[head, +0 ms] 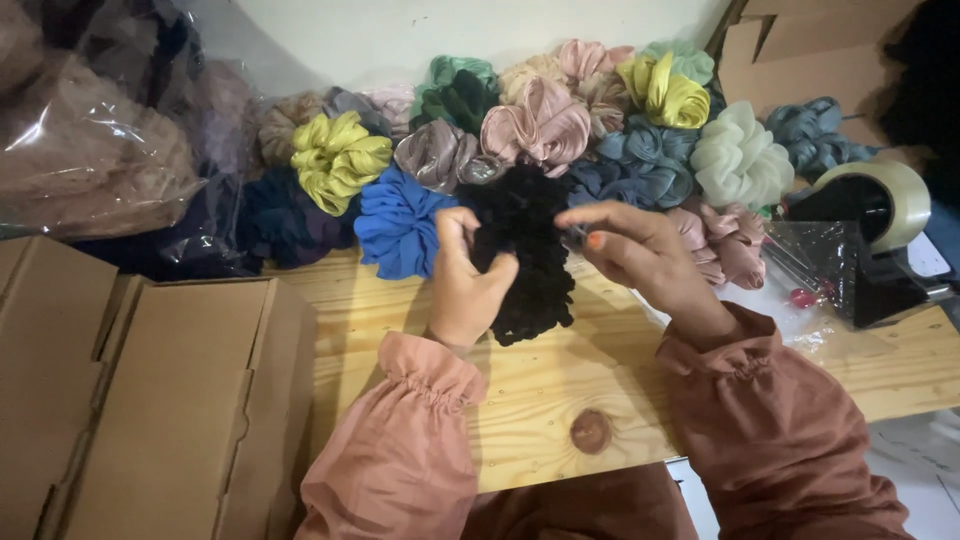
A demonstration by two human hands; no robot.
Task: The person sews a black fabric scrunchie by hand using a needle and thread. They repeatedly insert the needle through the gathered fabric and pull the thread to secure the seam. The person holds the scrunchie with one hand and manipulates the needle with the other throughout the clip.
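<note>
**Black scrunchie held between both hands above the worktop**

The left hand [465, 285] is gripping a black scrunchie [525, 250], fingers curled into its ruffled fabric from the near side. The right hand [640, 250] is reaching in from the other side, with thumb and forefinger pinched together at the scrunchie's right edge; whether they are nipping the fabric itself or something small and clear beside it is hard to tell. The scrunchie is hanging just above the wooden worktop [540, 400], in front of a heap of scrunchies [545, 125] in blue, yellow-green, pink, grey and pale green that is lying along the wall.

To the left, flat cardboard boxes [180, 400] are sitting on the worktop edge, with a clear plastic bag [90, 150] of dark fabric behind them. To the right, a tape dispenser [880, 215] is standing next to some crinkled clear wrapping [810, 260].

The likely trouble here is the loose grip on the right: a light pinch on soft, slippery folds could let the fabric slide free, so the scrunchie would be dangling from the left hand alone. The dark ruffles are also brushing close to the blue scrunchie [400, 225] behind, and a pull backward could be dragging neighbours out of the heap.
</note>
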